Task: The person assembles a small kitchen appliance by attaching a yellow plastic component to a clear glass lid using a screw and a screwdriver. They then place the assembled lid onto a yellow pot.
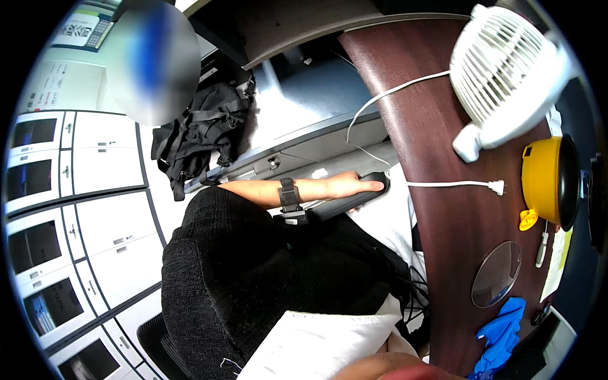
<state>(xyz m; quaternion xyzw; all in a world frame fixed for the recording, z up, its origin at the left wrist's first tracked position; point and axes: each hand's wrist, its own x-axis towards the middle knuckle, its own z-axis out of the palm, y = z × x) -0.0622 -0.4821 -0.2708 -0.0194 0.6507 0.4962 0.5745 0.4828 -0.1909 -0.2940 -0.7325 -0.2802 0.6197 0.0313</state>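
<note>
My left hand rests at the front end of a black chair armrest. Its thumb lies along the top, and a fingertip shows at the underside, so the fingers wrap round the armrest. A black strap with a small box circles that wrist, below a black knitted sleeve. Just past the hand, white cloth hangs beside the dark red-brown desk. A white cable runs over the desk edge close by. My right hand is outside the picture.
On the desk are a white fan, a loose plug, a yellow pot, a clear round lid, a screwdriver and blue cloth. A black bag lies near white cabinets.
</note>
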